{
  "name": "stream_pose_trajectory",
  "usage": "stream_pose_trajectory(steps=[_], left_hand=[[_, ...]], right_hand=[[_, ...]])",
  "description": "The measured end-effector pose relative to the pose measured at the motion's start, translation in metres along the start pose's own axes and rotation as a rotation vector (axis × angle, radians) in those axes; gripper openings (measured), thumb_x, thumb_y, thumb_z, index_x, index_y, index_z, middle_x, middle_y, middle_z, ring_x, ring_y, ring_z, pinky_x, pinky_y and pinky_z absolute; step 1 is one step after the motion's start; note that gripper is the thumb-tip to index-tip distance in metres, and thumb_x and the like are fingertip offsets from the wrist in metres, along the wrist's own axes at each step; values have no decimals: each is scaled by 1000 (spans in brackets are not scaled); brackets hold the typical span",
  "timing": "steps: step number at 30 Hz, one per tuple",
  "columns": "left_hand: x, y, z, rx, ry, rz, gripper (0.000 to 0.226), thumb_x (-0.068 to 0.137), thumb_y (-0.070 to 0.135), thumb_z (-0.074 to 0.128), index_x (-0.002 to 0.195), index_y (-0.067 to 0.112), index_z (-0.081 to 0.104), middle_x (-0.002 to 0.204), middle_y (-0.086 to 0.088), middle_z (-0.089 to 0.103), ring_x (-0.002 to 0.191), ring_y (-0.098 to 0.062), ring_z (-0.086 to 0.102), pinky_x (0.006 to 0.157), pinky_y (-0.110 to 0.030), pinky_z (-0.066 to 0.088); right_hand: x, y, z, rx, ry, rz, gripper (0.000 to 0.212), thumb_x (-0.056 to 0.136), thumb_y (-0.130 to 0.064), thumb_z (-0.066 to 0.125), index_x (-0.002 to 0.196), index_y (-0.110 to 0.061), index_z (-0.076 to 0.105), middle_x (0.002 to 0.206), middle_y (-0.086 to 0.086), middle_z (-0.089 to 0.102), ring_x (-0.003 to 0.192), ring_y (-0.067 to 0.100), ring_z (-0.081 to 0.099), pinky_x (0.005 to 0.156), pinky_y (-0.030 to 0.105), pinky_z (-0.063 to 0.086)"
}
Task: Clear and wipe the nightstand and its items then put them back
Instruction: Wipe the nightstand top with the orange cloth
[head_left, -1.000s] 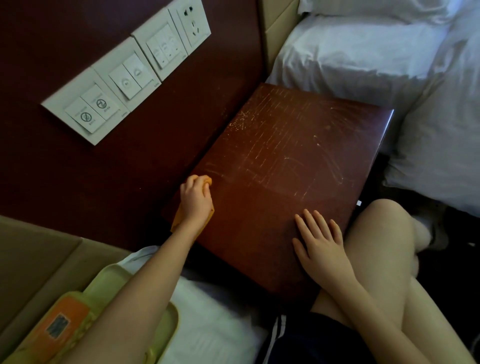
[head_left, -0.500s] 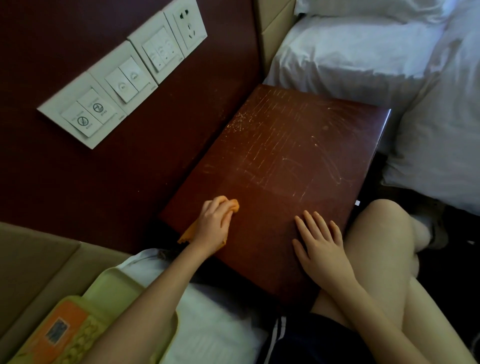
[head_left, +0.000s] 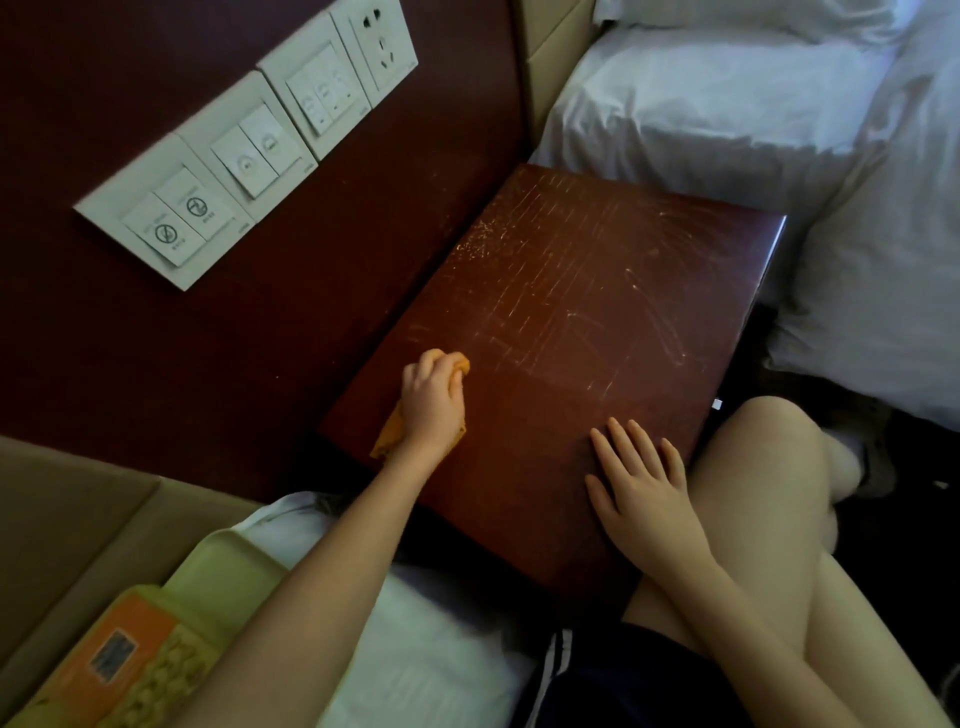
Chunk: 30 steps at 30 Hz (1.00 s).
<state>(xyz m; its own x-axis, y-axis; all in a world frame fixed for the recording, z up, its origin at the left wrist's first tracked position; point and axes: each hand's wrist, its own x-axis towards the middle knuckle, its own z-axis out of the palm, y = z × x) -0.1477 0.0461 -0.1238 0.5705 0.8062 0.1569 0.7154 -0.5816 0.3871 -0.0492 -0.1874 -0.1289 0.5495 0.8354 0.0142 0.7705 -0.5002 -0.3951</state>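
The left hand is clamped on an orange cloth, fingers curled over the bunched fabric and knuckles up, pressing it onto the worktop. It sits close to the wall-side edge, not far from the near corner by the wall. A fold of the cloth pokes out past the fingertips and another trails back beside the wrist.

The right hand lies palm down on the same worktop, fingers straight and slightly spread, holding nothing. It rests by the near corner on the side away from the wall, well apart from the left hand.

The dark red surface carries nothing but the two hands and the cloth (pale scratches and specks cover its far half). A white switch panel is on the wall above. A pale green tray holding an orange packet lies on white bedding under the left forearm.
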Motion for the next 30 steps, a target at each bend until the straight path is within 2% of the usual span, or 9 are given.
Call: stream_pose_trajectory(steps=[4, 7, 11, 16, 20, 23, 27, 30], left_hand=[[-31, -10, -4, -73, -150, 260, 28, 92, 15, 51, 118, 20, 61, 118, 0, 54, 105, -15, 42, 85, -23, 35], [-34, -34, -16, -89, -163, 304, 26, 90, 12, 55, 114, 19, 64, 113, 0, 55, 98, -10, 39, 85, -23, 32], [-12, -57, -26, -4, -34, 60, 26, 93, 12, 49, 116, 13, 62, 120, -8, 54, 106, -27, 45, 86, -28, 34], [39, -49, -24, 4, 49, -183, 27, 97, 16, 42, 118, 13, 59, 128, -7, 48, 113, -27, 41, 87, -25, 32], [64, -35, -19, 11, 31, -232, 28, 98, 17, 39, 119, 13, 58, 130, -8, 45, 115, -27, 40, 93, -31, 36], [60, -30, -16, -4, -1, -141, 28, 97, 15, 41, 119, 13, 59, 129, -7, 47, 114, -26, 40, 93, -32, 38], [23, -35, -14, -17, -90, 106, 29, 95, 14, 47, 121, 14, 59, 123, -5, 51, 109, -24, 41, 86, -24, 31], [1, -50, -21, -26, -128, 262, 27, 91, 11, 54, 117, 15, 62, 115, -6, 55, 102, -22, 44, 85, -25, 32]], right_hand=[[0, 1, -1, 5, 5, -1, 51, 91, -27, 57, 137, -10, 44, 144, 12, 41, 137, 31, 31, 110, 50, 19], [-1, 1, 0, 6, -1, 3, 50, 92, -27, 55, 138, -11, 43, 145, 11, 40, 137, 31, 30, 110, 50, 18], [-1, 2, 1, 12, -21, 3, 51, 94, -29, 51, 140, -12, 40, 147, 9, 35, 139, 29, 25, 112, 47, 13], [0, 2, 1, 8, -8, 7, 48, 95, -30, 49, 139, -12, 42, 146, 9, 38, 138, 29, 27, 111, 47, 15], [2, 4, 4, 14, -50, 16, 53, 97, -36, 40, 145, -18, 29, 153, 3, 25, 143, 22, 12, 114, 40, 1], [4, 3, 4, 23, -54, 23, 53, 97, -36, 39, 146, -18, 29, 153, 3, 24, 143, 22, 11, 114, 40, 1], [5, 2, 2, 37, -47, 23, 52, 96, -34, 43, 144, -16, 32, 151, 5, 28, 143, 24, 15, 114, 43, 5], [7, 1, 2, 43, -54, 25, 52, 96, -34, 43, 144, -16, 31, 152, 5, 27, 143, 24, 14, 114, 43, 3]])
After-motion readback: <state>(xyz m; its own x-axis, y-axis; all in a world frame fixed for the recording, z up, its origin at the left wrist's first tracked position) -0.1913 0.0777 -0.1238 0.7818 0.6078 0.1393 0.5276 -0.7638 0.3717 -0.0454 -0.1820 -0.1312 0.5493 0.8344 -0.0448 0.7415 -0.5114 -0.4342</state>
